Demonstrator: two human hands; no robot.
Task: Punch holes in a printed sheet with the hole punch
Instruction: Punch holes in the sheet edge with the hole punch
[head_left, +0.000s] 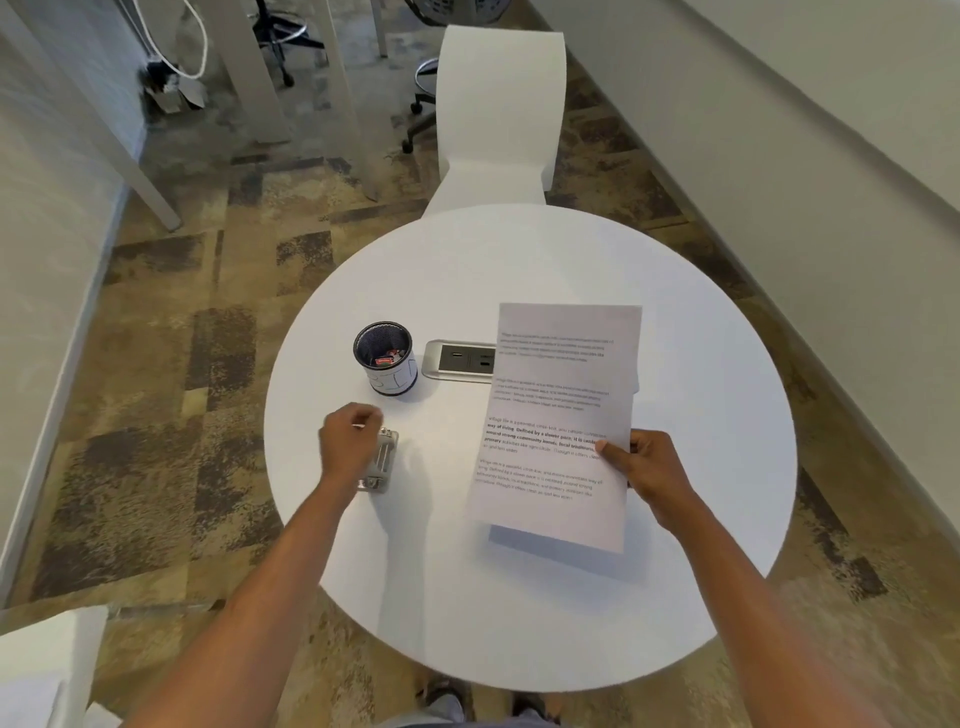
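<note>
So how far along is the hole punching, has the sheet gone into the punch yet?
Not yet. The right hand holds the printed sheet lifted above the round table, apart from the hole punch. The left hand rests on the punch, which sits on the table. No holes are visible in the sheet. Still left: slide an edge into the punch and press.

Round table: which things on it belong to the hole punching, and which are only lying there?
For the job:
printed sheet, held by the right hand
hole punch, under the left hand

Only lying there:
mesh cup
power outlet panel
</note>
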